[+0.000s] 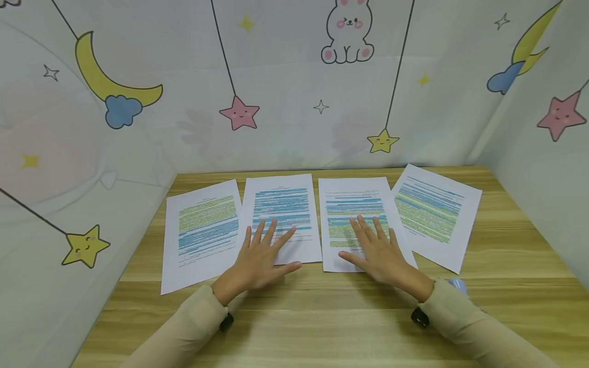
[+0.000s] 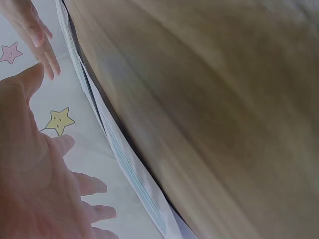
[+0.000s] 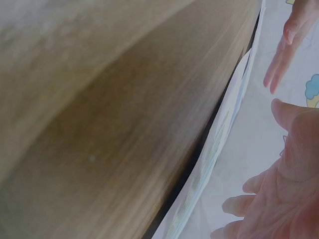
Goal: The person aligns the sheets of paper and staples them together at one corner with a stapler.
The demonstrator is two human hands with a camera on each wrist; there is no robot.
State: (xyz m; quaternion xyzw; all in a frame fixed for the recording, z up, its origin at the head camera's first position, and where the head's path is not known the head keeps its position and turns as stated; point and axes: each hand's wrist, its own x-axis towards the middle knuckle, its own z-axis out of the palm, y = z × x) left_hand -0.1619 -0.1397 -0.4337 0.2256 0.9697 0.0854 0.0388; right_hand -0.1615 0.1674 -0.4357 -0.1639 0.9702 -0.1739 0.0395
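My left hand (image 1: 262,258) is held with fingers spread, over the lower part of a printed sheet (image 1: 299,250) marked with blue highlighter. My right hand (image 1: 379,253), also spread, is over another sheet (image 1: 331,260) with blue and green highlighting. In the left wrist view the left palm (image 2: 35,169) is raised off the table. The right wrist view likewise shows the right palm (image 3: 294,184) apart from the tabletop. Neither hand holds anything. At the far left lies a slanted sheet (image 1: 172,276), and at the right a tilted sheet (image 1: 467,225), its left edge under its neighbour.
The sheets lie in a row on a wood-grain table (image 1: 294,327). A pale blue object (image 1: 458,285), partly hidden by the right sleeve, sits on the table; its kind is unclear. White curtains (image 1: 285,66) with stars and moons enclose the back and sides.
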